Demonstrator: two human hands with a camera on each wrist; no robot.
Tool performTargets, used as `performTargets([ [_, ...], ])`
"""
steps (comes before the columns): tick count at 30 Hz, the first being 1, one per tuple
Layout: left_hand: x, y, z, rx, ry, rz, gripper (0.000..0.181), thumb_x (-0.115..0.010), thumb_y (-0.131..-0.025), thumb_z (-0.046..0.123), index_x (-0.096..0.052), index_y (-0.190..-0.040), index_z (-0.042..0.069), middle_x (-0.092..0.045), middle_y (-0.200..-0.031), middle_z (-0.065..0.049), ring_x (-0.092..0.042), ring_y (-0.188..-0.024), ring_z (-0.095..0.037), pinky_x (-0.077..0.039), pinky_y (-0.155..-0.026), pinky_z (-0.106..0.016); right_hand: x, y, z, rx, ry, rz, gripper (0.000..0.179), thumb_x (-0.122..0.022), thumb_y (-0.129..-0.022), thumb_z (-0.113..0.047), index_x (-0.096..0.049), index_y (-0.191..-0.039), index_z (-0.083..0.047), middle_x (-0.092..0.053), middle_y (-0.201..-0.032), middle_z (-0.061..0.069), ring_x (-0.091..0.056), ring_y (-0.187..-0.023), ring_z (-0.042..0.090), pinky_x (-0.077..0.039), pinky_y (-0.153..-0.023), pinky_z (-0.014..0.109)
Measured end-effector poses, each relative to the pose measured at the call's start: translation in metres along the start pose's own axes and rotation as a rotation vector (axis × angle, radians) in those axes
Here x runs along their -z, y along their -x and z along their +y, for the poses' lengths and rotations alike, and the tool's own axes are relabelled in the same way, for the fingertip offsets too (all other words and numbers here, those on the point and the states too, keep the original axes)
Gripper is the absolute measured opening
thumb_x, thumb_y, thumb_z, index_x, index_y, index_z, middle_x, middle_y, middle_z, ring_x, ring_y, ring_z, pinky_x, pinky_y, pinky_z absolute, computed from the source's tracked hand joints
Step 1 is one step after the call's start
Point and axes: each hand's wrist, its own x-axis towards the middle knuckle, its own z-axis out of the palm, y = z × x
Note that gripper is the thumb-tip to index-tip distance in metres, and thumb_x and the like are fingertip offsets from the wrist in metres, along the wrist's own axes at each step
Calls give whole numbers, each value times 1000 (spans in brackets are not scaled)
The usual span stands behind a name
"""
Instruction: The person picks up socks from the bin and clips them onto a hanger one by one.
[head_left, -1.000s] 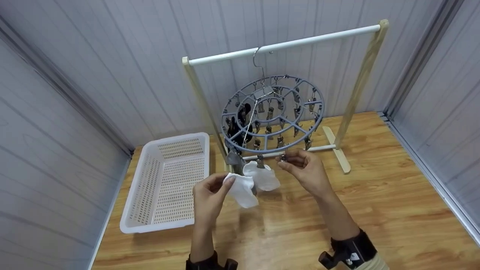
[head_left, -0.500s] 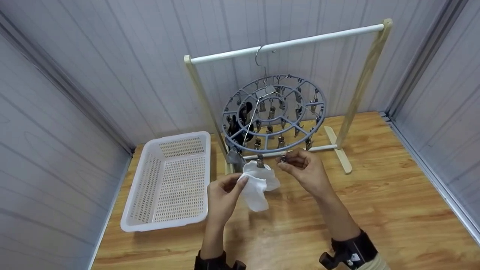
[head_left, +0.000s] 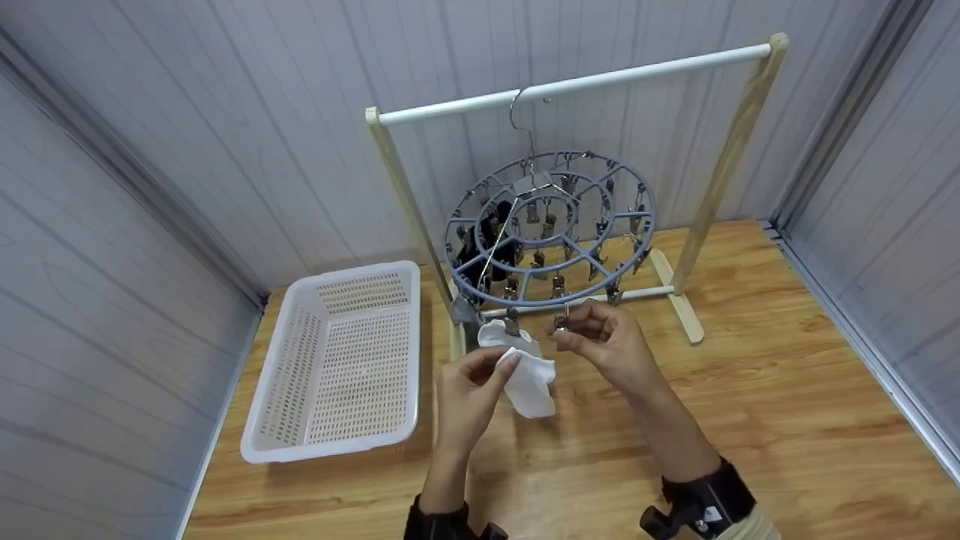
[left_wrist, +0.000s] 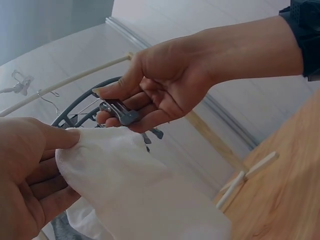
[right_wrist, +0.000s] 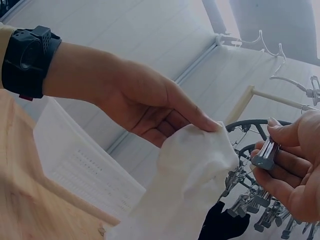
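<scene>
A white sock (head_left: 531, 384) hangs from my left hand (head_left: 466, 397), pinched at its top edge between thumb and fingers. Close by on the right, my right hand (head_left: 611, 349) pinches a metal clip (head_left: 561, 321) on the near rim of the round blue-grey drying hanger (head_left: 536, 300). In the left wrist view the clip (left_wrist: 120, 112) lies between thumb and fingers, just above the sock's top edge and apart from it. Behind the held sock, another white sock (head_left: 491, 331) hangs from a neighbouring clip, partly hidden. Dark socks (head_left: 480, 251) hang at the hanger's left side.
The hanger hooks onto the white bar (head_left: 600, 79) of a wooden-legged rack. A white plastic basket (head_left: 259, 405) stands on the wood-grain surface (head_left: 600, 480) to the left. Pale panelled walls (head_left: 262, 112) enclose the back and sides. Several more clips dangle from the hanger.
My left hand has moved right with the white sock, towards the clip in my right hand. The hanger has turned slightly. My right hand keeps its pinch on the clip.
</scene>
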Motion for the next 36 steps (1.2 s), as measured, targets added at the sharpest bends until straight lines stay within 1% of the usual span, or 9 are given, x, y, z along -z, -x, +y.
performTargets([
  [2,-2,0,0,8,14,-6,12,-81,-94,9,-81,-102,-1,-80,-94,-11,-76,-79,-27,-63,-72,-30,-1,0,0,-6,-1,5,21,-78,-92,5,-61,-102,13,-76,-101,28,-77,-82,23,-64,-78,36],
  [4,-3,0,0,11,17,-4,12,-81,-94,8,-81,-102,-1,-80,-93,-11,-76,-79,-28,-63,-72,-29,-2,1,0,-9,-20,12,18,-77,-93,5,-61,-99,11,-77,-99,24,-76,-81,23,-64,-77,35],
  [7,-4,0,0,-4,18,1,11,-82,-93,8,-81,-101,-1,-80,-93,-11,-76,-78,-26,-63,-72,-30,-4,2,1,-5,-70,21,15,-75,-95,4,-61,-97,9,-78,-97,18,-76,-83,24,-65,-77,36],
  [12,-7,0,-1,-43,22,2,11,-82,-93,8,-82,-101,0,-80,-93,-10,-76,-77,-22,-63,-71,-30,-5,2,2,19,-141,38,10,-72,-97,2,-63,-93,4,-78,-95,20,-76,-84,25,-63,-78,34],
  [18,-11,2,-1,-61,42,-9,10,-84,-92,8,-82,-99,1,-80,-92,-8,-75,-76,-20,-62,-69,-28,-9,2,7,50,-266,17,13,-65,-101,3,-64,-90,-3,-79,-92,15,-76,-87,24,-60,-81,32],
  [22,-14,4,0,-65,69,-25,9,-83,-92,8,-82,-99,2,-80,-93,-7,-74,-77,-21,-62,-69,-28,-15,3,9,48,-342,6,17,-62,-102,4,-64,-89,-6,-79,-94,15,-76,-90,24,-60,-83,32],
  [28,-18,6,-1,-81,89,-24,9,-83,-93,8,-82,-99,2,-80,-94,-6,-75,-80,-17,-62,-72,-28,-20,6,9,44,-365,9,17,-63,-103,2,-63,-90,-10,-79,-96,10,-76,-93,24,-60,-85,33],
  [32,-20,6,0,-103,102,-15,9,-83,-92,8,-82,-99,2,-80,-94,-6,-75,-80,-17,-62,-71,-29,-23,6,11,51,-392,17,18,-62,-102,4,-63,-90,-9,-79,-96,12,-76,-92,23,-61,-82,32],
  [36,-22,7,1,-121,114,-1,9,-83,-92,6,-82,-100,2,-80,-93,-7,-75,-79,-18,-63,-70,-29,-26,6,13,34,-394,38,18,-62,-102,4,-63,-88,-8,-79,-95,14,-77,-91,23,-61,-79,31],
])
